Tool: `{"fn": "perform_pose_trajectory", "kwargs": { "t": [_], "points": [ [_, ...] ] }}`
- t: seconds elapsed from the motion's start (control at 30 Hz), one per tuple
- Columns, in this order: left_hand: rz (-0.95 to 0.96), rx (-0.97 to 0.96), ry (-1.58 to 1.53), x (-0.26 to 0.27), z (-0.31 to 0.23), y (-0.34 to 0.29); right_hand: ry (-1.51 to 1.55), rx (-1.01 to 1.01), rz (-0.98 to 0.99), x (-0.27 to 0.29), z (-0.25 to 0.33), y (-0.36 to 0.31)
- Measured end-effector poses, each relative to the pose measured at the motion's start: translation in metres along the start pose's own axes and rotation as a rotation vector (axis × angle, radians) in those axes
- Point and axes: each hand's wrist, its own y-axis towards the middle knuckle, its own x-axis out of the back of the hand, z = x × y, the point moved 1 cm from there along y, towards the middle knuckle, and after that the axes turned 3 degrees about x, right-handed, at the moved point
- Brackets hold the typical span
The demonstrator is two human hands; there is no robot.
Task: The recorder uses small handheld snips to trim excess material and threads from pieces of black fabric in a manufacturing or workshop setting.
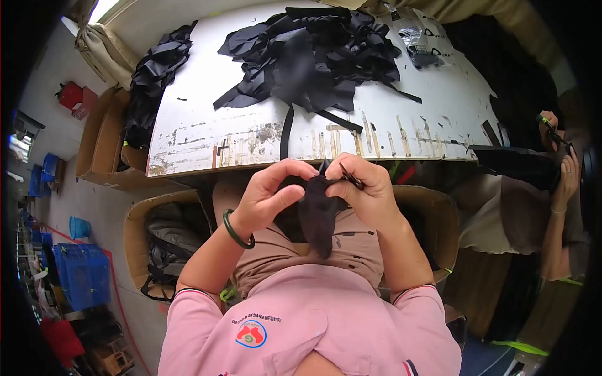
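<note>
Close to the table's near edge, my left hand [273, 193] pinches the top of a black fabric piece [318, 219] between thumb and fingers. The cloth hangs down over my lap. My right hand [365, 193] is closed at the other side of the same top edge, its fingertips touching the cloth. Dark scissors [352, 178] show between its thumb and fingers; their blades are mostly hidden. On the white table [219, 131] beyond lies a heap of black fabric pieces [313, 62].
Cardboard boxes [135, 219] with bags inside stand by my left leg. Another box [433, 213] is at my right. A co-worker's hands [567, 175] hold scissors and black cloth at the far right. A clear plastic bag [420, 41] lies at the table's back right.
</note>
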Motion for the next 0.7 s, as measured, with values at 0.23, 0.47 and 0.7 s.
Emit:
{"fn": "perform_pose_trajectory", "kwargs": {
  "t": [0.23,0.47,0.7],
  "points": [
    [-0.134,-0.177,0.324,-0.018,-0.004,-0.011,0.057,-0.238,-0.017,-0.003,0.0,-0.005],
    [-0.173,0.008,0.034,-0.023,-0.002,-0.018,0.26,-0.349,0.005,-0.007,-0.009,-0.002],
    [-0.163,-0.014,0.003,-0.024,0.005,-0.017,0.229,-0.368,-0.018,-0.007,-0.015,-0.005]
  ]
}}
